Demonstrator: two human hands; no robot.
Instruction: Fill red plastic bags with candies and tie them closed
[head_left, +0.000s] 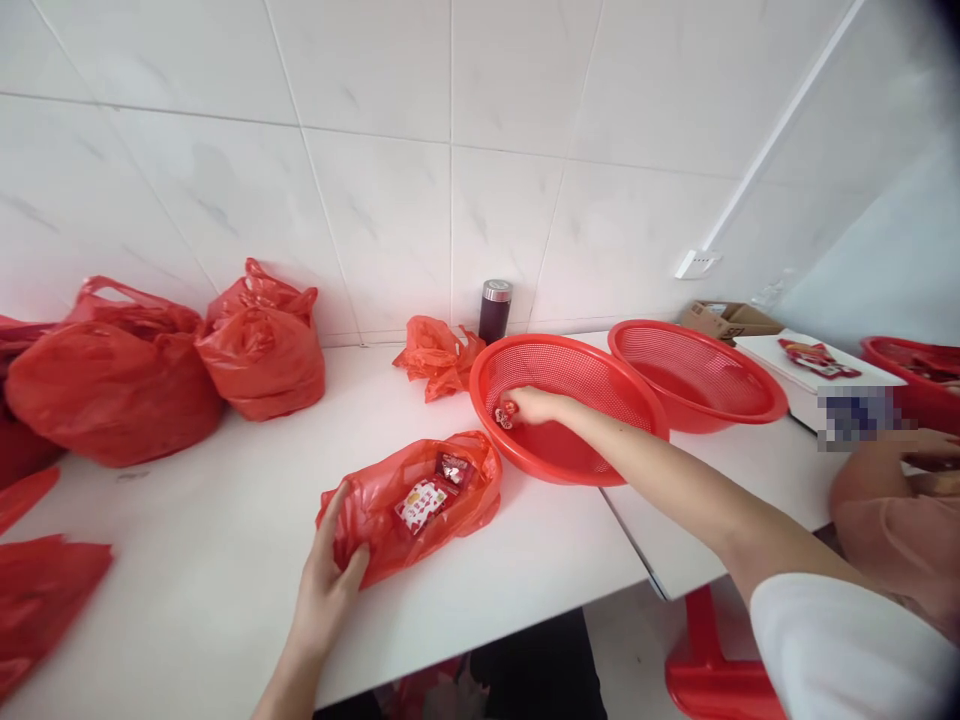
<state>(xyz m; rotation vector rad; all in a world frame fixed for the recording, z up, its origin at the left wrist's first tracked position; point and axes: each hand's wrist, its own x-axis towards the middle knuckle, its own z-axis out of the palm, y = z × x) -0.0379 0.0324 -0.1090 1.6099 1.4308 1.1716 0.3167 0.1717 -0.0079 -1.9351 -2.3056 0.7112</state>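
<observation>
Head view: the left hand (324, 585) grips one end of an open red bag (371, 505) holding printed packets (422, 505) on the surface (247, 540). The right hand (534, 405) reaches inside a red basket (562, 472), fingertips at small packets (503, 416); whether clamped, I cannot tell.

At the front middle of the desk (187, 580) lies a bag (411, 558) with packets (424, 502) in it. Behind it to the right stands a basket (540, 468); inside, at its left, is a small packet (504, 417). A second basket (724, 414) sits just right of that. A flask (494, 313) stands behind the first basket, before the wall (390, 220), with a loose bag (435, 352) to its left. Farther left stand two full bags (262, 360); before them, at the left edge, lies a flat bag (52, 600). Behind the second basket is a box (729, 321).
</observation>
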